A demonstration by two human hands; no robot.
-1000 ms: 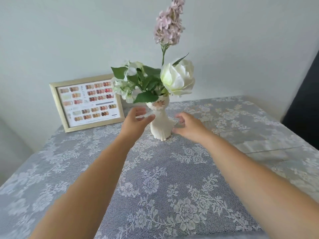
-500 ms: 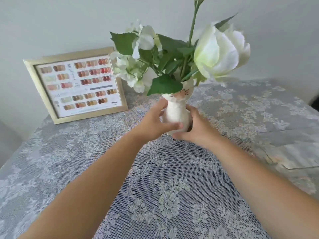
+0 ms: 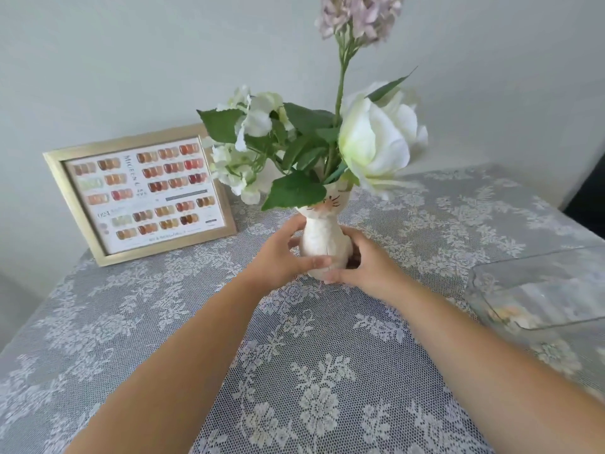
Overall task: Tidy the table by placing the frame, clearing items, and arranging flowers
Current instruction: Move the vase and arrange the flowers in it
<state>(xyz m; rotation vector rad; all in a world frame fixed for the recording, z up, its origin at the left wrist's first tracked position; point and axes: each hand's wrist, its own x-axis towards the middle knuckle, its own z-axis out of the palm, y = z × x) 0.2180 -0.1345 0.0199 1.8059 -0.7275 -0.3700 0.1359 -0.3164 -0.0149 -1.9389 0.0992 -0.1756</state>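
A white cat-shaped vase (image 3: 320,234) stands upright on the lace tablecloth (image 3: 294,371) near the table's middle. It holds a large white rose (image 3: 376,142), small white blossoms with green leaves (image 3: 252,132) and a tall pink-lilac sprig (image 3: 360,14). My left hand (image 3: 281,257) wraps the vase's left side and base. On the right side, low down, my right hand (image 3: 366,273) cups it. A gold picture frame (image 3: 137,191) with a colour-swatch chart leans against the wall at the back left.
A clear glass tray (image 3: 540,290) lies on the cloth at the right. A pale wall runs close behind the table. The table's right edge meets a dark area at the far right.
Both hands went from hovering beside the vase to closing around its lower body. The view has shifted, so the tall pink sprig and the glass tray show again.
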